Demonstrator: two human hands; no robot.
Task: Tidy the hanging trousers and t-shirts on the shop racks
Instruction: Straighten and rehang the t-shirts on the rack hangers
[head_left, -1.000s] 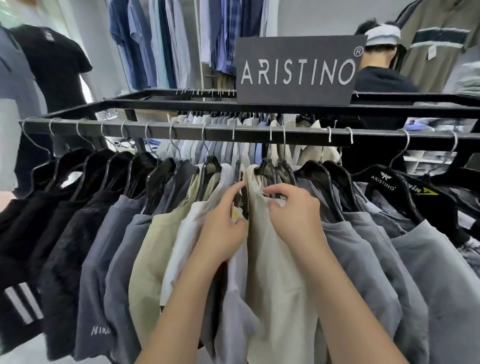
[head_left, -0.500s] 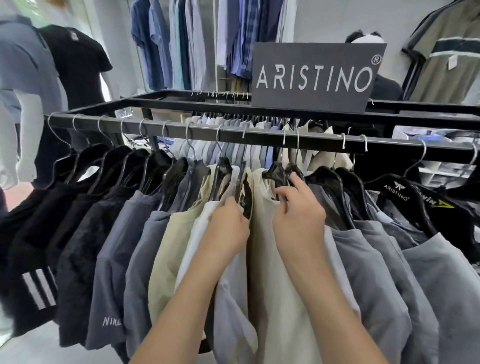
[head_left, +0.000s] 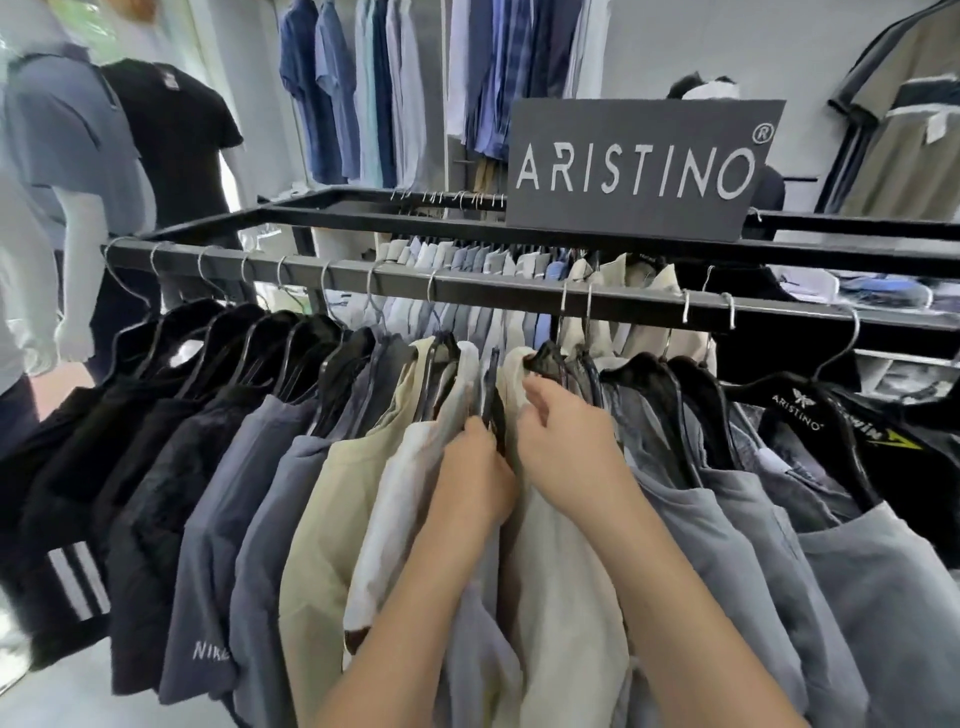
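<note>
Fingers (head_left: 537, 397) of your right hand (head_left: 571, 447), stretched toward the hanger (head_left: 545, 361) earlier, are now curling down, pinching the cream t-shirt (head_left: 561, 597) at its collar. Your left hand (head_left: 475, 483) is burrowing its fingers beside it, grip unclear. That shirt is hanging mid-rail (head_left: 467, 288) between the white t-shirt (head_left: 410, 493) and grey t-shirts (head_left: 691, 519); you should be easing its shoulders square.

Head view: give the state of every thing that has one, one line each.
left hand, grips the black hanger
right hand, pinches collar of the cream t-shirt
black hanger, hanging between shirts, gripped
cream t-shirt, hanging, collar pinched
white t-shirt, hanging, beside left hand
sign, upright on the rack
</note>
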